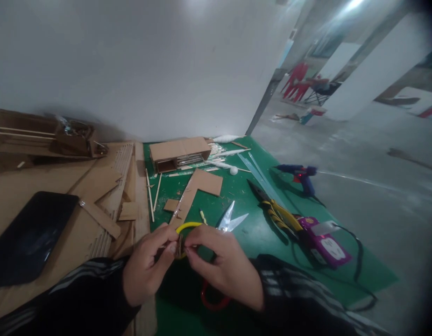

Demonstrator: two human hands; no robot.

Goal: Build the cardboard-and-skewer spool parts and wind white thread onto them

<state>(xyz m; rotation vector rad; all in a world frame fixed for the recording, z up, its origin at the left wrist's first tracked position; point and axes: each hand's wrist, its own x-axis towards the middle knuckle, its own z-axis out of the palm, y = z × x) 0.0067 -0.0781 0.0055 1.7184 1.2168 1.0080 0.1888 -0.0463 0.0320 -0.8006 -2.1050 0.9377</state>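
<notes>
Between the fingertips of both hands is a small brown cardboard piece (pixel 180 245), seen nearly edge-on. My left hand (pixel 149 263) pinches it with thumb and index finger. From the other side, my right hand (pixel 221 261) is closed at the fingertips against the same piece. A yellow ring-like thing (pixel 187 225) curves behind the fingers; its kind is partly hidden. Under my right hand lie scissors (pixel 227 220), blades apart and pointing away, with a red handle showing below the wrist. An L-shaped cardboard piece (pixel 193 191) lies just beyond my hands.
A cardboard box (pixel 180 151) stands by the wall, with thin sticks around it. On the right are pliers (pixel 279 214), a blue glue gun (pixel 300 175) and a purple power strip (pixel 322 242) with a cable. At left, a dark tablet-like slab (pixel 35 235) rests on cardboard.
</notes>
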